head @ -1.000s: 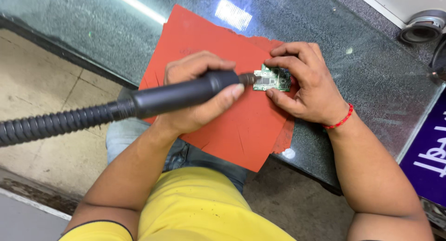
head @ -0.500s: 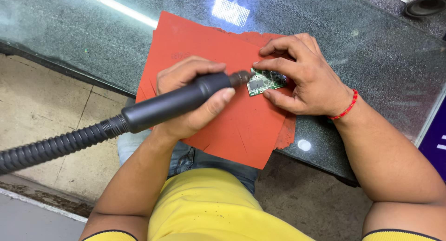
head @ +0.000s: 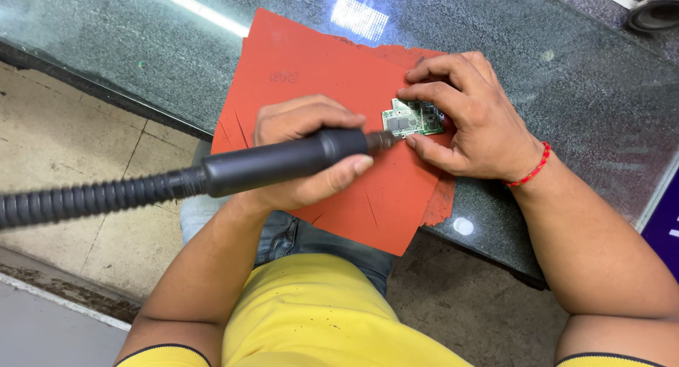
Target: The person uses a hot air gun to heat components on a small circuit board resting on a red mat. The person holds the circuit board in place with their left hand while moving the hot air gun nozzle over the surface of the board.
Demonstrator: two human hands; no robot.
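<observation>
My left hand (head: 304, 151) grips a black hot-air handpiece (head: 283, 160) with a ribbed black hose (head: 85, 197) trailing off to the left. Its nozzle tip points at the left edge of a small green circuit board (head: 412, 118). My right hand (head: 470, 119), with a red thread band at the wrist, pins the board down with its fingertips on a red-orange mat (head: 318, 91). The mat lies on a dark speckled stone counter (head: 566, 91) and overhangs its near edge.
A grey round object (head: 654, 10) sits at the counter's far right corner. A purple panel (head: 665, 229) shows at the right edge. Below the counter lie beige floor tiles (head: 64, 148). My yellow shirt and jeans fill the bottom.
The camera view has shifted slightly. The handpiece tip has stayed at the board, and my right hand's fingers still press the board; the board shows more plainly now.
</observation>
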